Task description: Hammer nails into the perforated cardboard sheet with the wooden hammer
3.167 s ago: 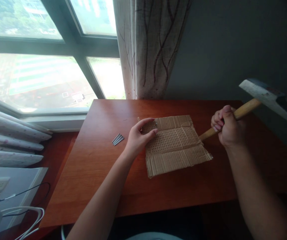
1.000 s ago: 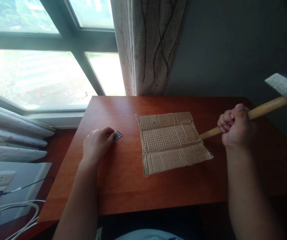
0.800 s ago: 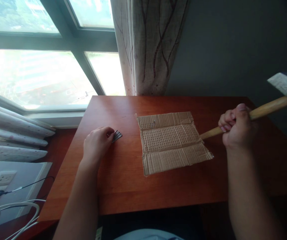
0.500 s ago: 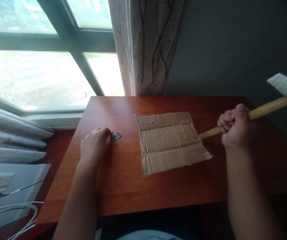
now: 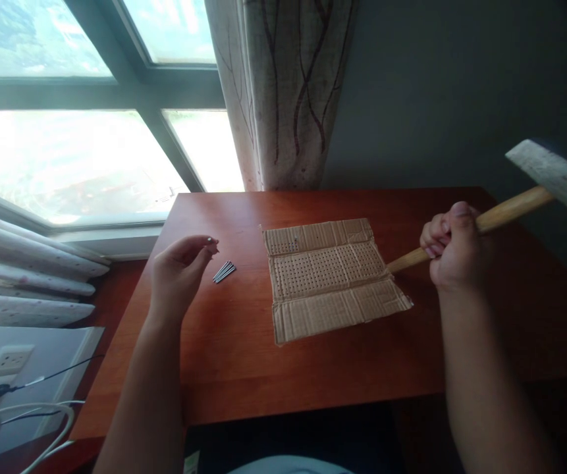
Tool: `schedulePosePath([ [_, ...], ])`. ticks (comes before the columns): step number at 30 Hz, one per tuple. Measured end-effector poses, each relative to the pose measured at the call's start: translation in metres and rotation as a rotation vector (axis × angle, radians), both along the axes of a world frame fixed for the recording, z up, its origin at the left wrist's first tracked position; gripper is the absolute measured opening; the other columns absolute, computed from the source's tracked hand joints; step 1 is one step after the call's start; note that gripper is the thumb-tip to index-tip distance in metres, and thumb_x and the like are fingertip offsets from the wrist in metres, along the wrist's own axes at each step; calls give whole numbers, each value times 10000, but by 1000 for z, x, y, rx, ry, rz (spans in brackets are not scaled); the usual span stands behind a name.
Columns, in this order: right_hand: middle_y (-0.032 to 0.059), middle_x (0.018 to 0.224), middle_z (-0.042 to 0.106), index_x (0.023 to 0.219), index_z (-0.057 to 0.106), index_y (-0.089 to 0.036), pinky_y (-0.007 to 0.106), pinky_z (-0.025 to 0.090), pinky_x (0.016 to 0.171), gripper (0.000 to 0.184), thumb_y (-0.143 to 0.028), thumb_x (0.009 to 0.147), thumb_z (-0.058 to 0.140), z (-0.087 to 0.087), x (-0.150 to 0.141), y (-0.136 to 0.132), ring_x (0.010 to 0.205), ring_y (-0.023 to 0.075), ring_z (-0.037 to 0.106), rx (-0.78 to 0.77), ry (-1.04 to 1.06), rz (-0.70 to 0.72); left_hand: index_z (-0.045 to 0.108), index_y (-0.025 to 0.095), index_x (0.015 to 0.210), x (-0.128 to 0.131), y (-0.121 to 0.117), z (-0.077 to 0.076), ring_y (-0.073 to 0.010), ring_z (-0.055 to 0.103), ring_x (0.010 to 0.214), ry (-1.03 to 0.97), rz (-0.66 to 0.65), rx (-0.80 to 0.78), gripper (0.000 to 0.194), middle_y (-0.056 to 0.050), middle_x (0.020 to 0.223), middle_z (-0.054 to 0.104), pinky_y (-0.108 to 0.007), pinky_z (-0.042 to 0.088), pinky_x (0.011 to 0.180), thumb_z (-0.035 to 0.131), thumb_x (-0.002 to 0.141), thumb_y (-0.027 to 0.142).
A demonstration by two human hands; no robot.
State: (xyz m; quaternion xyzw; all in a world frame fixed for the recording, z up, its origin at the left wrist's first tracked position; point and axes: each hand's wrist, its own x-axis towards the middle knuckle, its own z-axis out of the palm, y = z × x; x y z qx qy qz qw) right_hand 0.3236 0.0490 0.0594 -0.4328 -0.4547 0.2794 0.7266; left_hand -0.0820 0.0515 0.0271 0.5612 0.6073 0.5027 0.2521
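Observation:
My left hand is raised just left of a small pile of nails, thumb and forefinger pinched together. Between those fingertips a shiny bit of a nail shows; the rest of it is hidden. My right hand is wrapped around the wooden handle of a hammer, its metal head up at the right edge of the view. The handle's lower end points toward a creased cardboard sheet punched with rows of small holes. Some shiny specks sit among the holes at its upper left.
The reddish-brown wooden table carries all of this. Behind it stand a window and a patterned curtain. Down at the left are a wall socket and looping white cables.
My left hand has lifted off the nail pile and turned, its pinched fingertips now pointing up with a nail. The right hand still grips the hammer; the whole view has shifted slightly.

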Motion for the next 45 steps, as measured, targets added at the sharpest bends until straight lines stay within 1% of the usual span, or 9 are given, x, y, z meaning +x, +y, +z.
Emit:
schedulePosePath([
  [3,-93,427,292,566,398,-216,234,145,328,431,-397,845,672,0,1,-1,318,54,247,5,15,3,742,170,908,28,-5,21,-173,730,783,-178,-38,84,200,-44,848,766,-272,598,706,791,753,287],
  [6,-92,425,293,568,401,-215,230,139,328,425,-391,838,678,0,2,-1,318,53,243,4,36,1,754,178,893,61,-7,34,-157,721,728,-226,-156,100,171,-36,820,766,-257,599,651,795,761,279],
  [9,-90,425,292,562,399,-214,231,139,328,430,-387,838,679,-1,4,-1,317,53,244,4,46,0,760,181,889,89,1,33,-155,721,751,-188,-308,102,135,-36,830,767,-263,607,688,766,793,276],
  [12,-90,421,289,554,397,-215,230,141,326,434,-382,822,694,-1,5,-2,314,52,243,4,59,2,761,190,912,103,12,24,-147,711,754,-42,-313,150,126,-30,851,770,-264,596,708,721,834,280],
  [15,-91,418,286,551,396,-217,226,140,320,434,-382,806,706,-1,6,-2,311,53,241,-2,74,-1,760,197,910,107,18,14,-142,697,752,82,-256,192,124,-26,864,772,-270,577,730,684,864,283],
  [20,-94,411,284,550,396,-215,221,141,321,424,-370,802,700,0,6,-2,309,49,231,-1,82,-5,754,193,916,107,18,7,-148,675,756,130,-222,222,132,-33,862,769,-283,546,734,671,873,286],
  [31,-92,405,286,545,400,-211,228,139,318,414,-357,818,675,1,2,-1,306,52,226,-1,36,1,753,201,892,109,19,3,-132,629,702,149,-229,224,120,-21,830,753,-265,506,690,667,879,284],
  [40,-93,419,283,526,366,-208,221,137,323,490,-408,810,712,3,-2,-1,311,45,241,-12,15,21,751,205,888,109,19,3,-135,627,691,160,-227,203,129,-14,816,749,-262,497,681,664,879,299],
  [45,-89,413,290,537,389,-214,229,136,321,447,-382,799,711,3,-1,0,308,49,240,-20,42,12,752,207,897,109,18,3,-138,630,693,162,-223,195,140,-17,817,750,-267,497,683,656,882,307],
])
